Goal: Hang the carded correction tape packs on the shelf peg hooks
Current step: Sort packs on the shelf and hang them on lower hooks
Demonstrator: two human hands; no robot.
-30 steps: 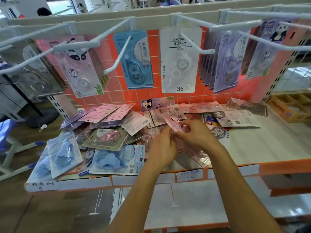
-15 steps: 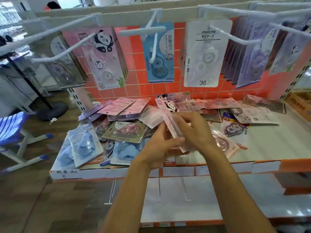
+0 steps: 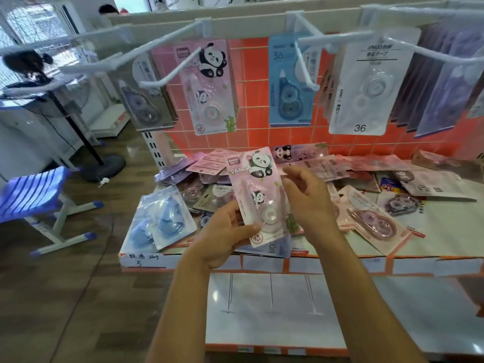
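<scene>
While both hands hold it upright above the shelf's front edge, the pink panda correction tape pack (image 3: 259, 189) faces the camera. The left hand (image 3: 225, 231) pinches its lower left edge, and the right hand (image 3: 309, 203) has its fingers curled round the right edge. Behind it, loose packs (image 3: 372, 218) lie heaped on the shelf (image 3: 440, 242). Farther up, matching panda packs (image 3: 209, 87) hang on a white peg hook (image 3: 167, 76). A misjudged lift could likely drive the hook's tip into the card rather than its hole, creasing it, or snag a neighbouring hook.
</scene>
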